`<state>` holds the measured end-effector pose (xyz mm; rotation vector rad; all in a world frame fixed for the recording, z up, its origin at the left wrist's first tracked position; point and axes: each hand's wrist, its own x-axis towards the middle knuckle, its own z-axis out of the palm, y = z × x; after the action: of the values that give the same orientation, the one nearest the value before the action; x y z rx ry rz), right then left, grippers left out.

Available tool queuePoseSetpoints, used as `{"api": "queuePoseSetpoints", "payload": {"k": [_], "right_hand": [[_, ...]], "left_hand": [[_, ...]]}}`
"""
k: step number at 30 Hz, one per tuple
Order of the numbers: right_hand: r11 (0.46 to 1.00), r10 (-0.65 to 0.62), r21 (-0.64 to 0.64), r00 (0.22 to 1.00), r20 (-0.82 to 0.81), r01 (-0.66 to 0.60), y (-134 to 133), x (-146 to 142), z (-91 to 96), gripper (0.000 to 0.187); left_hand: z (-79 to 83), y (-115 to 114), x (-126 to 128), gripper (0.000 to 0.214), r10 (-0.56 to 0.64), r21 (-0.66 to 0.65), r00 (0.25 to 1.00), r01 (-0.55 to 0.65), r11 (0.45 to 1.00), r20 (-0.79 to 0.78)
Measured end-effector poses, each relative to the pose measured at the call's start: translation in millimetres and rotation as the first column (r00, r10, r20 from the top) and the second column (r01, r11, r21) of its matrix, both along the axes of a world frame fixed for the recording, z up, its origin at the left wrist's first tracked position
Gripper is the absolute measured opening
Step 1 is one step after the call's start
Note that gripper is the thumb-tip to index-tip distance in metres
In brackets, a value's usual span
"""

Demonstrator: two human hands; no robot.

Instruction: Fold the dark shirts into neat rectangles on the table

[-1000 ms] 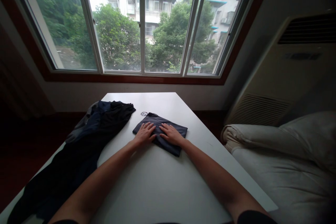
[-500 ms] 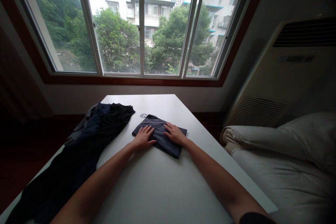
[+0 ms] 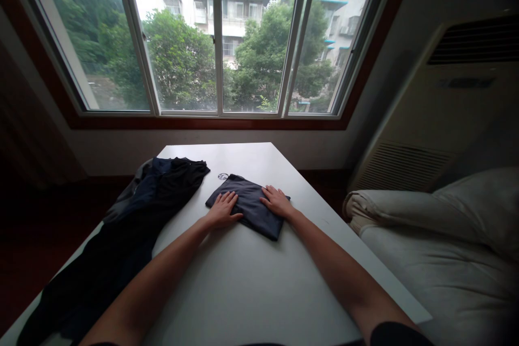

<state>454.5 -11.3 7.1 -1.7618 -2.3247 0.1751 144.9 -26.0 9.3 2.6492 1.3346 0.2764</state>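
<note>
A dark grey garment, folded into a flat rectangle (image 3: 253, 203), lies on the white table (image 3: 243, 286). My left hand (image 3: 223, 209) rests flat on its left side with the fingers spread. On the right side, my right hand (image 3: 278, 201) lies palm down, fingers stretched out over the cloth. A drawstring loop (image 3: 223, 176) sticks out from the garment's far left corner. What kind of garment it is, I cannot tell from the folded shape.
Along the table's left side lies a pile of dark clothes (image 3: 162, 200), black, navy and grey. A pale sofa (image 3: 430, 254) stands to the right, with a floor-standing air conditioner (image 3: 409, 162) behind it. The window (image 3: 219, 65) is beyond the table.
My right hand has slid slightly to the right across the folded garment. My left hand stays on its left side, and the view has shifted a little.
</note>
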Motion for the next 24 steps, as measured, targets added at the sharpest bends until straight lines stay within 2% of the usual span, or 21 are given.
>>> {"api": "queuePoseSetpoints", "payload": {"k": [4, 6, 9, 16, 18, 20, 24], "right_hand": [[0.981, 0.189, 0.051, 0.981, -0.049, -0.187, -2.8, -12.2, -0.3, 0.063], [0.975, 0.221, 0.043, 0.973, -0.067, -0.219, -1.6, -15.9, -0.9, 0.061], [0.987, 0.161, 0.019, 0.985, -0.061, -0.16, 2.0, -14.1, -1.7, 0.06], [0.996, -0.085, 0.027, 0.996, 0.005, 0.085, 3.4, 0.6, -1.0, 0.062], [0.998, -0.042, 0.042, 0.999, 0.027, 0.041, 0.6, -1.6, 0.9, 0.065], [0.996, 0.066, 0.06, 0.997, 0.027, -0.068, -2.5, -8.0, 3.0, 0.068], [0.972, 0.228, 0.064, 0.974, -0.013, -0.227, -4.9, -22.1, 3.1, 0.069]], "left_hand": [[0.4, -0.7, 0.4, 0.088, 0.015, 0.011, 1.0, -0.015, 1.0, -0.007], [0.8, -1.4, 0.9, 0.086, 0.029, 0.017, 0.999, -0.029, 0.999, -0.014], [0.8, -2.3, 1.7, 0.081, 0.043, 0.028, 0.999, -0.042, 0.999, -0.021], [-0.8, -1.6, 1.8, 0.074, 0.048, 0.033, 0.999, -0.048, 0.998, -0.005], [-1.5, -1.0, 1.6, 0.074, 0.045, 0.034, 0.999, -0.045, 0.998, -0.005], [-2.2, -0.2, 1.4, 0.075, 0.055, 0.036, 0.998, -0.055, 0.998, -0.001], [-3.7, 2.2, 0.9, 0.075, 0.131, 0.048, 0.991, -0.132, 0.99, 0.015]]}}
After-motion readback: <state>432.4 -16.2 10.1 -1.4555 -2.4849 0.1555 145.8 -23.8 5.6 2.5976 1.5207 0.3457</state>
